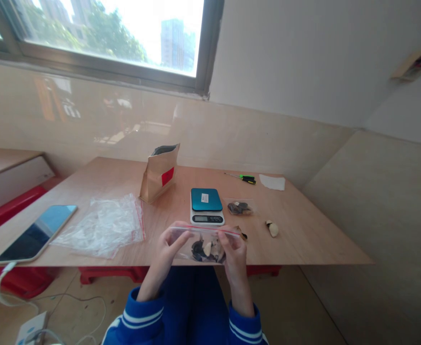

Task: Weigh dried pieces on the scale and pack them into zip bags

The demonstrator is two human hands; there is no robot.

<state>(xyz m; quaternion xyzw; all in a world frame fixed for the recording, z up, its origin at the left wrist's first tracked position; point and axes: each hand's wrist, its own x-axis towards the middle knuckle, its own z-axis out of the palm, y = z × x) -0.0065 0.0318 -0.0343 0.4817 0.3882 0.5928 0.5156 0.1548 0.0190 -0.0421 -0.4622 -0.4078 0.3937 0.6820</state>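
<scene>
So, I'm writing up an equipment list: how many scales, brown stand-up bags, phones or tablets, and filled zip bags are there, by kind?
Scale: 1
Brown stand-up bag: 1
Phone or tablet: 1
Filled zip bags: 2 (the held zip bag and the zip bag beside the scale)
Total: 5

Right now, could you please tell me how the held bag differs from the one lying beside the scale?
The left hand and right hand pinch the held bag near its red-striped edge; the lying bag rests untouched on the table. The held bag shows pale pieces among dark ones; the lying bag's pieces look mostly dark. Both are clear plastic bags with dark pieces inside.
</scene>
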